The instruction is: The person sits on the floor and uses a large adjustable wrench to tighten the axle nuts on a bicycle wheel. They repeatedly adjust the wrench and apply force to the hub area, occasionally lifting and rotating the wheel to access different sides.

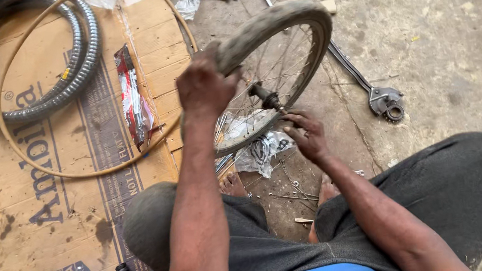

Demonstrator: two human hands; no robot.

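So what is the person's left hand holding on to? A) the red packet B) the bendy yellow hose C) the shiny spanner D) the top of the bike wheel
D: the left hand is wrapped over the dusty tyre at the top of the bike wheel, while the right hand has its fingers down by the hub.

Flattened brown printed carton [36, 195] with 1 red sachet [132, 96] on it

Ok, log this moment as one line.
left hand: grips tyre of bicycle wheel | right hand: fingers at spokes below hub axle | wheel: tilted
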